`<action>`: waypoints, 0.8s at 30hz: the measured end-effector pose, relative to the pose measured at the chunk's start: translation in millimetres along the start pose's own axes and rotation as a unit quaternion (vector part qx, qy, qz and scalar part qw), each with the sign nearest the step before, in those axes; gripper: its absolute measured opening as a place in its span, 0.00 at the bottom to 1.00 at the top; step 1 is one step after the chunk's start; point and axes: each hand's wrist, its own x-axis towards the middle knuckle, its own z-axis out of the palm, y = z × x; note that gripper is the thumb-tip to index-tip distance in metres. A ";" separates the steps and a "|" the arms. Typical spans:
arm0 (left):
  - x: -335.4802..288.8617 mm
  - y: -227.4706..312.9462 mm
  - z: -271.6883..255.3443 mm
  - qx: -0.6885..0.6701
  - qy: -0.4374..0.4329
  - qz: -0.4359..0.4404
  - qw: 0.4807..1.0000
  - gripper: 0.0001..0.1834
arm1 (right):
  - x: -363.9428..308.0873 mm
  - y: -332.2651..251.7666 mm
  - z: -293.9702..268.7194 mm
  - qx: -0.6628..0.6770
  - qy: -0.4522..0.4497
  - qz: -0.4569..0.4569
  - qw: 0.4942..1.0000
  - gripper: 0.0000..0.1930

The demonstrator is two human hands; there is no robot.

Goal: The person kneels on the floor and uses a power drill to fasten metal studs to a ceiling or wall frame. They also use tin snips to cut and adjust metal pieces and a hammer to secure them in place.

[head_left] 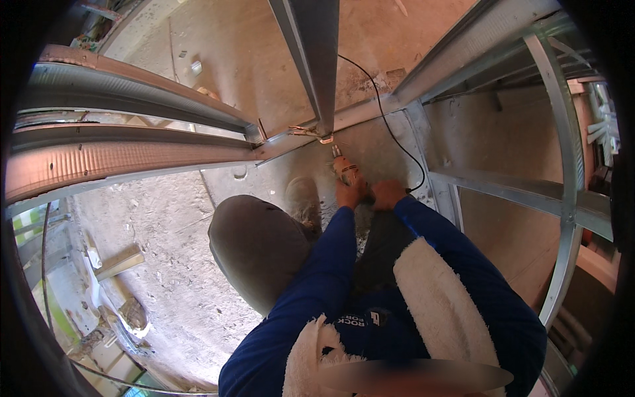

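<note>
An orange corded power drill (343, 165) points forward from my hands, its tip close to the foot of an upright metal stud (322, 79). I cannot tell whether the tip touches the metal. My left hand (351, 192) is closed around the drill's body. Beside it, my right hand (388, 194) is closed at the handle end, where the black cord (411, 173) comes out. The fingers of both hands are partly hidden. At the stud's foot, the floor track (291, 142) has a bent, ragged strip on it.
Horizontal metal profiles (132, 149) cross on the left. A metal frame (567, 165) stands close on my right. The rough concrete floor (165, 245) holds wood scraps (119, 261) and debris at left. My bent knee (258, 245) is just left of my arms.
</note>
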 end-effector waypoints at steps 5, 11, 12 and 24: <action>-4.4 5.2 -1.4 -0.017 0.003 0.013 1.000 0.47 | 2.1 2.9 7.5 -0.011 0.019 0.004 1.000 0.21; -1.7 6.8 -1.2 -0.044 -0.010 0.002 0.999 0.47 | 2.6 2.9 5.1 -0.010 0.018 0.004 1.000 0.22; -2.0 7.1 -1.7 -0.050 -0.015 -0.006 0.999 0.46 | 2.6 2.4 3.5 -0.015 0.008 0.006 1.000 0.22; 7.3 -6.1 3.9 -0.002 -0.009 -0.007 1.000 0.48 | -0.5 0.9 0.9 0.001 0.003 0.014 1.000 0.20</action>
